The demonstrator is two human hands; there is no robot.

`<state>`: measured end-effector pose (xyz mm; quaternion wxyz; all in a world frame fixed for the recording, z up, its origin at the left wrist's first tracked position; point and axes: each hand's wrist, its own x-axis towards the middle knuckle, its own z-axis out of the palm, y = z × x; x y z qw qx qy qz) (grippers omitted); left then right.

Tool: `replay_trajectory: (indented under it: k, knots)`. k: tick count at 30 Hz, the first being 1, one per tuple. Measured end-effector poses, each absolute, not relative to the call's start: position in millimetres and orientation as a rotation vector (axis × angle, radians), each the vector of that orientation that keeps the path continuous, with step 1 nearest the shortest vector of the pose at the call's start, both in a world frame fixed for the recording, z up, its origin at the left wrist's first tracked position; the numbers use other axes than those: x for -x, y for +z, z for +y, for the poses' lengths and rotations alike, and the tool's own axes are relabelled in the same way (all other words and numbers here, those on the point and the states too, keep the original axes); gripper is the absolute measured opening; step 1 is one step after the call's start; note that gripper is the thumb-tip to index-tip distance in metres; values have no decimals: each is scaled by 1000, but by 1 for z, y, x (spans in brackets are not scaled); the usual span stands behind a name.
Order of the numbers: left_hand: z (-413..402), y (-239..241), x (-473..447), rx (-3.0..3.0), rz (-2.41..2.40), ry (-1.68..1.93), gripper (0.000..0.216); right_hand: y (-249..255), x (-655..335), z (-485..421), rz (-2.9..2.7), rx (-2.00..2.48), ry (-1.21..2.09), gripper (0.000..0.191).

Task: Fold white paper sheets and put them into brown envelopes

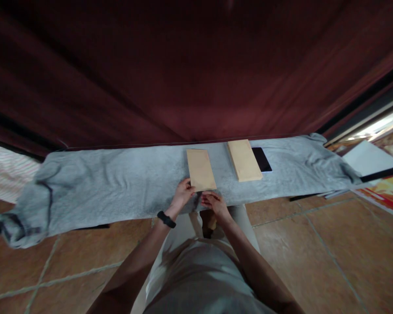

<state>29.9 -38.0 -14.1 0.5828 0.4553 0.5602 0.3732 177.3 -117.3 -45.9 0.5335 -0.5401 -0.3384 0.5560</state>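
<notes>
A flat tan kraft paper piece lies on the grey cloth in front of me; whether it is an envelope, a bag or a plain sheet I cannot tell. My left hand, with a black band at its wrist, is closed on the paper's near left corner. Just below the near edge, my right hand has its fingers stretched out toward the left and holds nothing visible. To the right sits a thick stack of similar tan kraft paper, apart from both hands.
A dark phone lies against the stack's right side. The grey cloth covers a long narrow bench, bunched at both ends. Behind it hangs a dark red curtain. Printed colourful paper and a white sheet are at far right.
</notes>
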Motion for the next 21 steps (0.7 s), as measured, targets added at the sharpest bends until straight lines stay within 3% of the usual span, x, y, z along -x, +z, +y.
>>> replay_trajectory:
  k: [8,21]
  knots:
    - [-35,-27,-21,-1228,1451,791,38,-33,-185,-121,-1894,1492,385,42]
    - [-43,-12,-26,-1556,1678,619,44,-37,-185,-126,-2165,1558,184,46]
